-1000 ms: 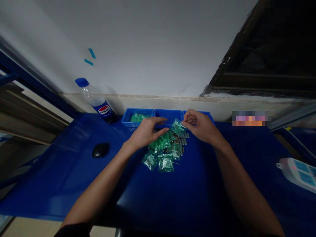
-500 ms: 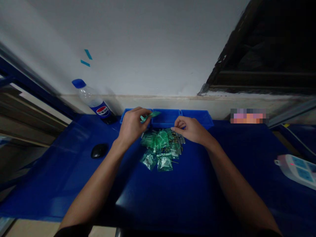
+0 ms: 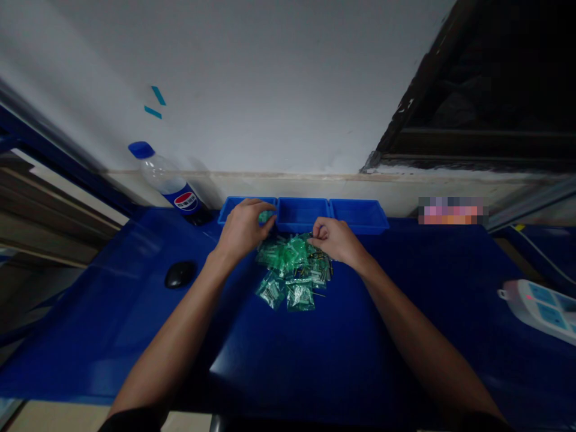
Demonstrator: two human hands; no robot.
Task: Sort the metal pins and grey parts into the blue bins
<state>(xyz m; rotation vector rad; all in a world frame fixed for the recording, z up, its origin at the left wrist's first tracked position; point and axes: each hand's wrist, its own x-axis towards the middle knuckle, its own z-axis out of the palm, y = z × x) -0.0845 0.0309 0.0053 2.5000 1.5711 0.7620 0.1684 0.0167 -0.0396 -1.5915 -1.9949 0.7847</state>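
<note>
My left hand point(image 3: 243, 231) is closed on a small green plastic bag point(image 3: 266, 216), partly hidden by the fingers, in front of the left blue bin point(image 3: 230, 204). At the right edge of the heap, my right hand point(image 3: 336, 241) has its thumb and fingers pinched together. What lies in that pinch is too small to make out. Below and between both hands is a heap of green-tinted clear bags point(image 3: 290, 255) with small metal pins or screws among them. Two flat bags with small pieces inside, a left one point(image 3: 271, 290) and a right one point(image 3: 300, 295), lie at its near side.
Behind the heap, a middle blue bin point(image 3: 303, 211) and a right blue bin point(image 3: 359, 214) stand against the wall. A cola bottle point(image 3: 173, 186) and a black mouse point(image 3: 180, 275) are on the left. A white power strip point(image 3: 540, 306) lies far right on the blue table point(image 3: 306, 366).
My left hand has drawn the green bag in, so less of it shows. My right hand has shifted slightly left and down over the heap's edge.
</note>
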